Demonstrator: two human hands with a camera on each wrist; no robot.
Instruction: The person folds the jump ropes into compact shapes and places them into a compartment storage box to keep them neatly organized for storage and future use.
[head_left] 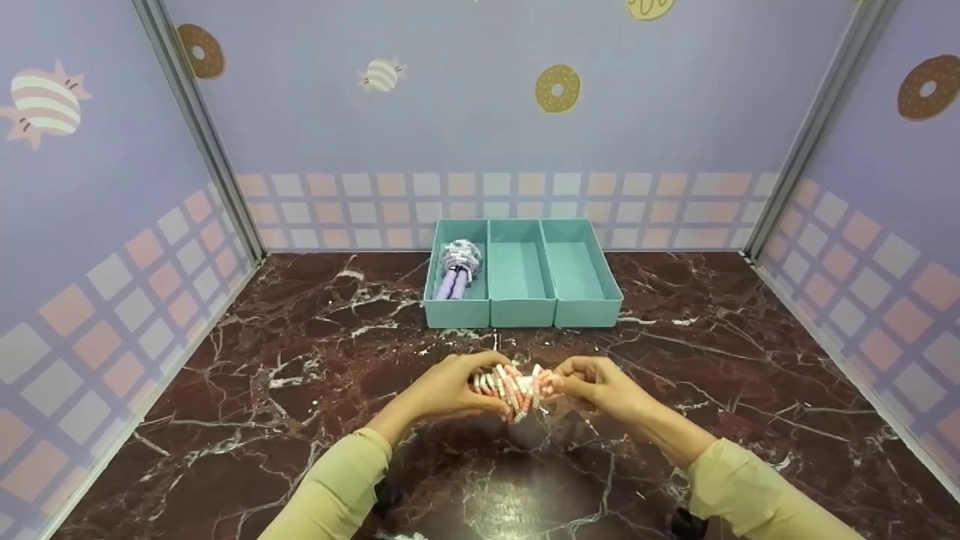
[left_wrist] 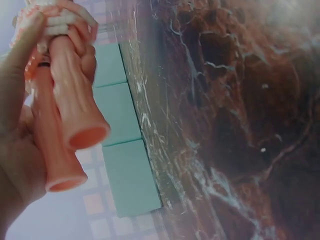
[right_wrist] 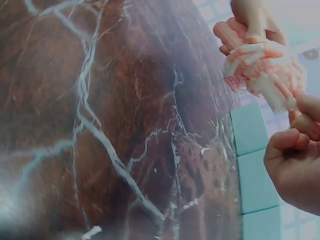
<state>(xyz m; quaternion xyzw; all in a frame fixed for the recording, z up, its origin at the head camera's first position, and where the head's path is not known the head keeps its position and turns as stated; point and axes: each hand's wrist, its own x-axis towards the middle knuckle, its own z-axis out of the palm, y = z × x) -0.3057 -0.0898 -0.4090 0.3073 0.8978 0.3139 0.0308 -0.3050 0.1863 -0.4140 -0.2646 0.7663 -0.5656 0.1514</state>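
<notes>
Above the table, both hands are at a bundled pink-and-white beaded jump rope (head_left: 516, 391). My left hand (head_left: 454, 386) grips the bundle near its two pink handles (left_wrist: 80, 107), whose flared open ends stick out in the left wrist view. On the other side, my right hand (head_left: 604, 386) pinches the rope's beaded end between curled fingers, as the right wrist view also shows. A second jump rope (head_left: 461, 259), with white-and-purple beads and two purple handles, lies bundled in the left compartment of the teal box.
The teal box (head_left: 523, 313) has three compartments side by side and stands at the back of the dark marbled table (head_left: 337, 405). Patterned panels (head_left: 480, 127) enclose the table at the back and both sides. A small white piece (right_wrist: 92, 232) lies on the table.
</notes>
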